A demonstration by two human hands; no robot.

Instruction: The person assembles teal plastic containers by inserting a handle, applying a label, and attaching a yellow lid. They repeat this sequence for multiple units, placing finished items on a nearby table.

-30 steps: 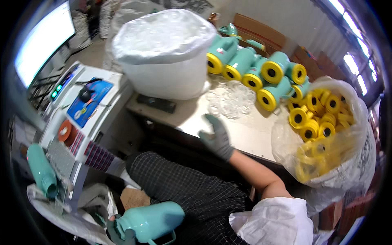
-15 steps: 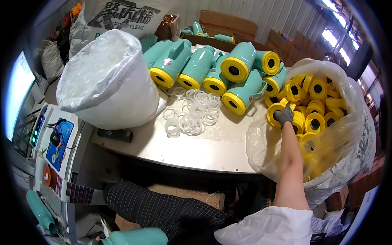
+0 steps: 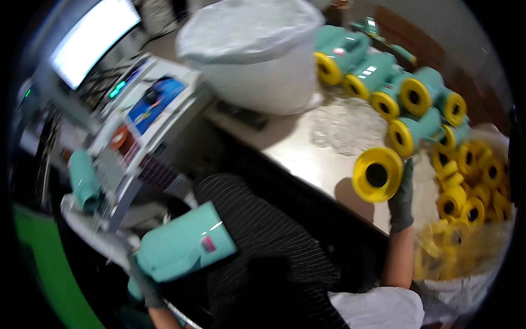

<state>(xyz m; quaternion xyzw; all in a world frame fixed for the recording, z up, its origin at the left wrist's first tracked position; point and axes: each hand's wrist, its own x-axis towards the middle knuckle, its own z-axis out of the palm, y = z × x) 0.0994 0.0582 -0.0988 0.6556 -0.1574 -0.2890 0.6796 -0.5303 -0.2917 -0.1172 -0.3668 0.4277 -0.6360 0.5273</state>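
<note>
Left hand (image 3: 144, 281) has its fingers curled round the narrow end of a teal jug (image 3: 183, 241), this side of the desk (image 3: 298, 159). Right hand (image 3: 404, 194) has got a yellow ring cap (image 3: 361, 178) above the desk, fingers mostly hidden, can't tell how wide they're spread. More yellow-ended jugs (image 3: 376, 71) sit along the desk's back.

Gry gloves (image 3: 402, 204), wht sleeve (image 3: 378, 307), blk/wht lined trousers (image 3: 260, 233)

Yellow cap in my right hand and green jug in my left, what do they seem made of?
Yellow cap: probably moulded plastic, smooth with a soft sheen, judging by its even colour and rounded rim. Green jug: smooth, mildly glossy, with pale highlights; painted metal or plastic, the look leaves it open.
</note>
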